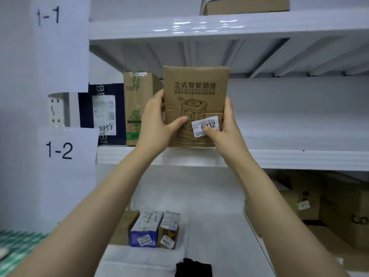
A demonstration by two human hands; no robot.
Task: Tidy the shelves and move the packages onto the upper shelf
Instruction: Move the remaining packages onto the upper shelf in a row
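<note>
A brown cardboard package (196,90) with Chinese print and a white sticker reading 6232 stands upright at the front of the upper shelf (279,158). My left hand (157,120) grips its left side, thumb on the front. My right hand (223,126) grips its right side, thumb on the sticker. On the lower shelf sit a blue-and-white package (145,229) and a small brown package (169,230) labelled 2009, side by side, with a plain brown box (124,226) to their left.
On the upper shelf to the left stand a tall brown box with green print (135,108) and a dark package (105,114) with a white label. Larger cartons (327,202) fill the lower right. The top shelf carries a carton (245,5). Paper signs read 1-1 and 1-2.
</note>
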